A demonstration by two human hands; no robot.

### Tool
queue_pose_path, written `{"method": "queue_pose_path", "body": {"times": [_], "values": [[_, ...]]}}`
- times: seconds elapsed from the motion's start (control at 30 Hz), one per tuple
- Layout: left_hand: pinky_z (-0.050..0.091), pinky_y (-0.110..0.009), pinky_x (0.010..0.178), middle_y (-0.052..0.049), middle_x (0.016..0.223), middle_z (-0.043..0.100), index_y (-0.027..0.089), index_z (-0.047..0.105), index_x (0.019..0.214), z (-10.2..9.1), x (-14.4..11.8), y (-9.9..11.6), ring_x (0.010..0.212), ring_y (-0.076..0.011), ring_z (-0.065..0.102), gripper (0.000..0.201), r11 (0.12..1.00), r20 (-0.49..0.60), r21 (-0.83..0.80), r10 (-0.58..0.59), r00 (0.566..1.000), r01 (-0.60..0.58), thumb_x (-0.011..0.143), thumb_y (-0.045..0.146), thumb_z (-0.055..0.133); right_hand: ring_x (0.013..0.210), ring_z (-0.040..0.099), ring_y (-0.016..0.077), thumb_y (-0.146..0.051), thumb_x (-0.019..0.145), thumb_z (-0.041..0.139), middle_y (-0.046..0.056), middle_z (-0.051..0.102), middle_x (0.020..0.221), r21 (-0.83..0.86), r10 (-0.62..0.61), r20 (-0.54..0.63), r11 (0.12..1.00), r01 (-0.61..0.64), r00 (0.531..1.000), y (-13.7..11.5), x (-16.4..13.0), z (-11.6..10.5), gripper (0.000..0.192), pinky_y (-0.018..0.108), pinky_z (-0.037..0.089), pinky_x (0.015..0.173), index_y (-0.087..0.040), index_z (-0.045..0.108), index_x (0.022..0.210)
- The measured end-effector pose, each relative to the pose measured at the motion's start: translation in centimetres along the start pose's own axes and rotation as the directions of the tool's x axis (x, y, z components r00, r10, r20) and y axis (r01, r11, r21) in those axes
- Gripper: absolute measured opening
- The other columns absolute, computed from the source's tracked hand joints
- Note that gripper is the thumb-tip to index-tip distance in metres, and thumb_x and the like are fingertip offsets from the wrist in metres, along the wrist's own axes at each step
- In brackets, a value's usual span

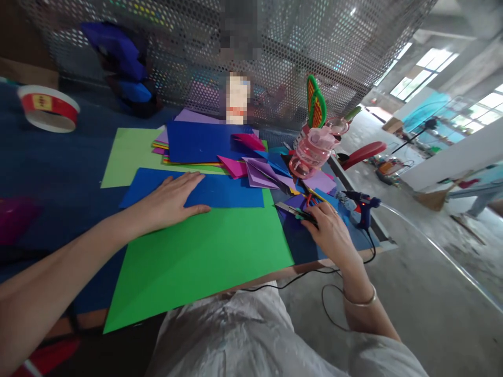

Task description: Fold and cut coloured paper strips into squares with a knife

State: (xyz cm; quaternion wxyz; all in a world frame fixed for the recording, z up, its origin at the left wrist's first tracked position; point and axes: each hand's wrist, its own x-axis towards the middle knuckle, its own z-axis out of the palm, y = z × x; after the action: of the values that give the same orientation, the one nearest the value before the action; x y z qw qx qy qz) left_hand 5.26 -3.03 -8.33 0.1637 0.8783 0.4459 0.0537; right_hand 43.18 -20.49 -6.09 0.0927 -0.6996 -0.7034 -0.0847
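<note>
My left hand (173,198) lies flat with fingers spread on a blue sheet of paper (231,191). The blue sheet rests over the far part of a larger green sheet (204,256), which reaches past the table's front edge. To the right, my right hand (328,230) is closed around a utility knife (293,210), its metal blade pointing left above the table. Red-orange handles (311,199) show just behind the fingers, partly covered. Folded purple paper pieces (263,173) and pink pieces (234,166) lie beyond the sheets.
A stack of coloured paper with dark blue on top (208,142) lies at the back. Near it stands a pink transparent bottle (310,152). A glue gun (363,207) with a cord sits at the right edge. A paper bowl (49,107) is far left, before perforated metal (188,47).
</note>
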Motion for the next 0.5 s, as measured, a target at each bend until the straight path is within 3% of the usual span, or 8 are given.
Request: {"method": "queue_pose_path", "body": {"times": [0.3,0.5], "values": [[0.018,-0.058,0.131,-0.022,0.173,0.031,0.010,0.043,0.161,-0.2,-0.2,-0.3,0.162,-0.0405,0.028,0.087,0.999,0.021,0.020,0.026,0.999,-0.026,0.099,0.071,0.046,0.095,0.069,0.0280,-0.028,0.098,0.059,0.014,0.066,0.113,-0.048,0.065,-0.045,0.997,-0.067,0.997,-0.8,2.7,1.4,0.025,0.042,0.057,0.086,-0.019,0.070,0.118],[0.031,-0.051,0.128,-0.018,0.168,0.042,0.013,0.056,0.153,-1.0,-1.1,0.3,0.157,-0.0363,0.040,0.069,0.998,0.033,0.003,0.060,0.998,-0.060,0.096,0.054,0.062,0.097,0.069,0.0292,-0.026,0.097,0.057,0.015,0.066,0.115,-0.087,0.072,-0.084,0.993,-0.079,0.994,-1.2,2.2,1.6,0.028,0.043,0.057,0.085,-0.019,0.069,0.121]]}}
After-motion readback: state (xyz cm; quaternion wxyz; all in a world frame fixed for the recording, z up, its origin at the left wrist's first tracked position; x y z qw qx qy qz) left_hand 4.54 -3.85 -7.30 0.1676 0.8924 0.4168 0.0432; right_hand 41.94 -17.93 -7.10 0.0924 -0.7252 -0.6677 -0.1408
